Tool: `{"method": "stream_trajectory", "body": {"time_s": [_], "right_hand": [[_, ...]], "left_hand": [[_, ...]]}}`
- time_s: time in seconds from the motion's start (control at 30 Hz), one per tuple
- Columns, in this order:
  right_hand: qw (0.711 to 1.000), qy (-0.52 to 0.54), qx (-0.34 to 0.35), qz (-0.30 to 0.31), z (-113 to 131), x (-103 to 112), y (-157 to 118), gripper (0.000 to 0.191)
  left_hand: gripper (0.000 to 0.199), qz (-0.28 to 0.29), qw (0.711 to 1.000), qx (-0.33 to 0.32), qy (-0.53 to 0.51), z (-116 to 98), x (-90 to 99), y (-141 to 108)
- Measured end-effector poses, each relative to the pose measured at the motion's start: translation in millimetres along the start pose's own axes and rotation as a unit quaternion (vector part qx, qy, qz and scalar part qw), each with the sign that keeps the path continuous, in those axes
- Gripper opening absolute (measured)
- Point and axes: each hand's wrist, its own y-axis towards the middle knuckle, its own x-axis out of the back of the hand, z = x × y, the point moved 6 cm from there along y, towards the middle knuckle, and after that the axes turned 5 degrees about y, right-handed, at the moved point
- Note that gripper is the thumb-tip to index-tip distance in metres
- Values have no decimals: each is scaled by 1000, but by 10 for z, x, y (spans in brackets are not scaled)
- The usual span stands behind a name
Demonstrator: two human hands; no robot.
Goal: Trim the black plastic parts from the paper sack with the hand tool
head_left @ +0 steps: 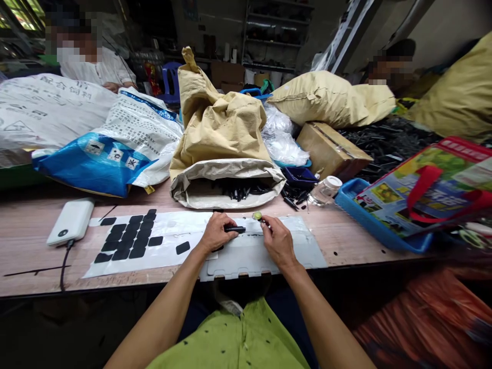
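Head view: left hand [215, 231] has fingers clamped round a black tube [235, 229], over the grey board [249, 259] near the table's [326, 220] front edge. Right hand [279, 243] pinches a small piece with a yellow-green round top [257, 216], just beside the tube and apart from it; its far end is too small to make out.

Risks, my guess: the pinch looks slight, so the small piece could slip and drop. The tube looks smooth and could roll off the front edge if the left grip loosens. A forearm dragging left could shift the white sheet [169, 256] or catch its black patches [130, 236]. A knock to the jar [325, 190] could tip it onto the loose black parts [290, 200].

Surface: wood-look table. Power bank [71, 220] towards the left end, its cable [63, 271] running to the front edge. Open sack [226, 138] behind the hands, black pieces in its mouth; blue basket [348, 202] to the right with a printed bag [426, 184] in it.

Room: dim workshop, shelves [279, 43] at the back, a person in white [102, 64] far left, another person [400, 51] far right, partly hidden.
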Motion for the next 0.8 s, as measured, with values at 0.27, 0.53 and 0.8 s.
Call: {"method": "stream_trajectory", "body": {"time_s": [0.27, 0.53, 0.8], "right_hand": [[994, 80, 36, 59, 434, -265, -161, 30], [996, 25, 67, 62, 503, -323, -166, 30], [999, 5, 39, 26, 399, -192, -180, 31]], "left_hand": [[9, -12, 1000, -6, -4, 36, -5, 2], [8, -29, 999, -20, -20, 76, -23, 8], [14, -43, 999, -7, -25, 73, -12, -5]]}}
